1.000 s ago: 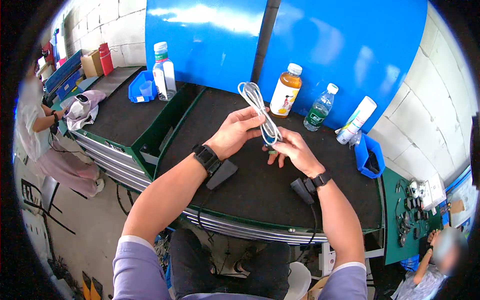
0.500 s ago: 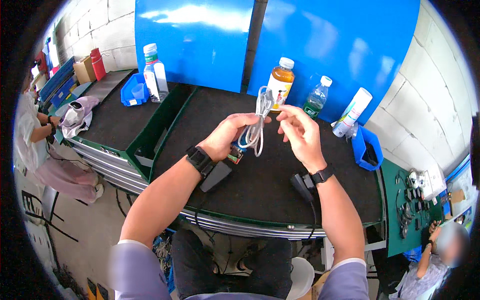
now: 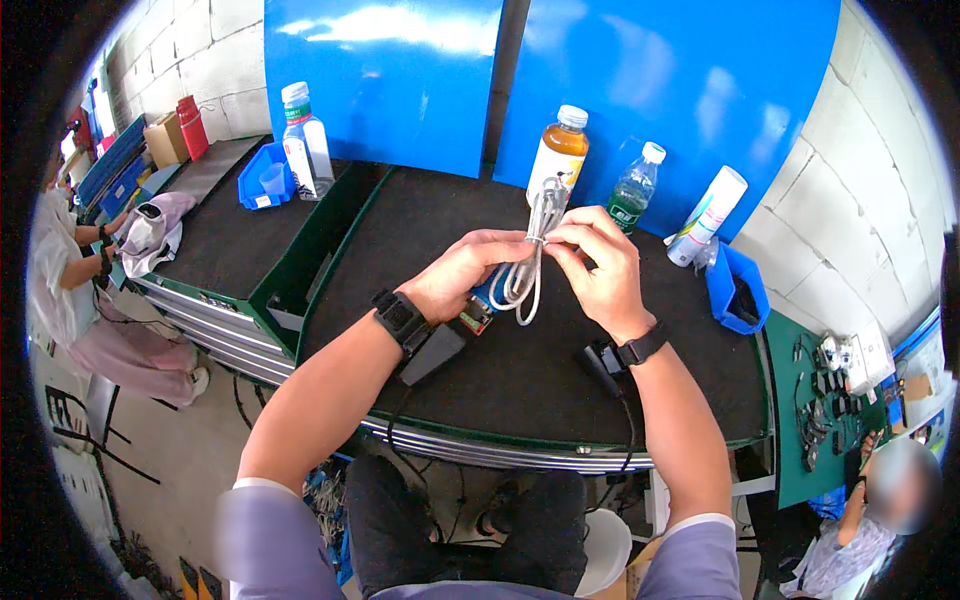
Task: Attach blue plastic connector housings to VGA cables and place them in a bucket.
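A coiled white-grey cable (image 3: 523,290) is held up over the dark table mat, its loops standing above and hanging below the middle of the bundle. My left hand (image 3: 468,268) pinches that middle between thumb and fingers. From the other side, the thumb and fingertips of my right hand (image 3: 603,272) close on the same spot, where a thin tie seems to wrap the coil. Under my left fingers a small blue and green item (image 3: 478,312) shows in part; its kind is hidden. Both wrists wear black straps with dark boxes.
Behind my hands stand an amber drink bottle (image 3: 559,155), a green-labelled bottle (image 3: 635,187) and a white spray can (image 3: 706,215). A blue bin (image 3: 737,290) sits at right, another blue bin (image 3: 266,178) at left beside a clear bottle (image 3: 307,145). Two people work at neighbouring tables.
My right hand has moved left, from apart to gripping the middle of the cable coil. The coil has shifted slightly right. My left hand keeps its hold.
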`<state>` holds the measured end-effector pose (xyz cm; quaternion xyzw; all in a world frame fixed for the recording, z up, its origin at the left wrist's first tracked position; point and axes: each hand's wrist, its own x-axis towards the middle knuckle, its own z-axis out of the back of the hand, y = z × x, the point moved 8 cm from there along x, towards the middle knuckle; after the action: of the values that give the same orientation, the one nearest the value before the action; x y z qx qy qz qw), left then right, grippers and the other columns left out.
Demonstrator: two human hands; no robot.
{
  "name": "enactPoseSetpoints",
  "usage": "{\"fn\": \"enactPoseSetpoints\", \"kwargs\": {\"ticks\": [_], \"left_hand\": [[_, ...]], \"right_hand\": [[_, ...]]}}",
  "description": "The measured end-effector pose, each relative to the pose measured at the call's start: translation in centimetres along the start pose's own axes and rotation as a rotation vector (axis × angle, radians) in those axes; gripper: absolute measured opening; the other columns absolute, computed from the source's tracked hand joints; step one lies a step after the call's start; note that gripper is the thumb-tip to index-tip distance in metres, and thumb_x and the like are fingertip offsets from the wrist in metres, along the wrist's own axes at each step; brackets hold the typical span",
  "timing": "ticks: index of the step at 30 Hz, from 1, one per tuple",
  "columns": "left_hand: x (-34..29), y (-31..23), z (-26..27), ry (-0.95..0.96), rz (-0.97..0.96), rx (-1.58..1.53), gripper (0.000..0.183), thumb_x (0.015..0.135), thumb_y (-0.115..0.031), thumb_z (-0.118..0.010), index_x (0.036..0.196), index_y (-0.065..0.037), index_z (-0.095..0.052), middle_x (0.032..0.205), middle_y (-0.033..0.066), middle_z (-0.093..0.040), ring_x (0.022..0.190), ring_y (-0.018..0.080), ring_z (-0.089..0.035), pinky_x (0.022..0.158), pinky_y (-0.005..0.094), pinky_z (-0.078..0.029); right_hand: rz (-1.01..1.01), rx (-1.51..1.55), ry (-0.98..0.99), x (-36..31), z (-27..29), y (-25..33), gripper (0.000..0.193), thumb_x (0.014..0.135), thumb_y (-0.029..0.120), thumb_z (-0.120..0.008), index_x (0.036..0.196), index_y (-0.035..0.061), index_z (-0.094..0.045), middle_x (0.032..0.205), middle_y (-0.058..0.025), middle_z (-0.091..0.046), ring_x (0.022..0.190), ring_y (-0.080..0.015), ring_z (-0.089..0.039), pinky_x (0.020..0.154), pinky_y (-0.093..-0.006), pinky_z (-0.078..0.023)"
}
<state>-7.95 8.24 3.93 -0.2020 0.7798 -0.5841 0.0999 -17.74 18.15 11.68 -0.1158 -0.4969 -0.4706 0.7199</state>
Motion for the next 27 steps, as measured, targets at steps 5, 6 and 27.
{"fn": "enactPoseSetpoints", "kwargs": {"ticks": [5, 6, 27], "left_hand": [[0.1, 0.3, -0.4, 0.038, -0.022, -0.073, 0.038, 0.097, -0.026, -0.064, 0.126, 0.000, -0.061, 0.097, -0.0015, -0.067, 0.082, 0.0054, -0.062, 0.071, 0.0230, -0.051], [0.2, 0.3, -0.5, 0.044, -0.041, -0.099, 0.039, 0.097, -0.025, -0.065, 0.127, 0.000, -0.060, 0.099, -0.0013, -0.067, 0.085, 0.0054, -0.062, 0.073, 0.0236, -0.051], [0.3, 0.7, 0.0, 0.036, 0.003, -0.030, 0.035, 0.101, -0.029, -0.058, 0.116, 0.001, -0.065, 0.093, 0.0014, -0.070, 0.076, 0.0067, -0.064, 0.068, 0.0233, -0.052]], "right_hand": [[0.110, -0.073, -0.039, 0.2, 0.1, 0.8, 0.012, 0.081, -0.006, -0.073, 0.091, 0.0001, -0.069, 0.087, -0.0096, -0.065, 0.075, -0.0221, -0.066, 0.063, -0.0316, -0.053], [0.095, -0.083, -0.045, 0.3, 0.1, 0.8, 0.011, 0.081, -0.005, -0.073, 0.091, -0.0004, -0.068, 0.085, -0.0105, -0.065, 0.073, -0.0243, -0.065, 0.063, -0.0326, -0.052], [0.020, 0.042, 0.171, -0.1, -0.4, 0.2, 0.026, 0.086, -0.004, -0.067, 0.111, 0.0006, -0.069, 0.092, -0.0139, -0.069, 0.083, -0.0271, -0.070, 0.074, -0.0347, -0.056]]}}
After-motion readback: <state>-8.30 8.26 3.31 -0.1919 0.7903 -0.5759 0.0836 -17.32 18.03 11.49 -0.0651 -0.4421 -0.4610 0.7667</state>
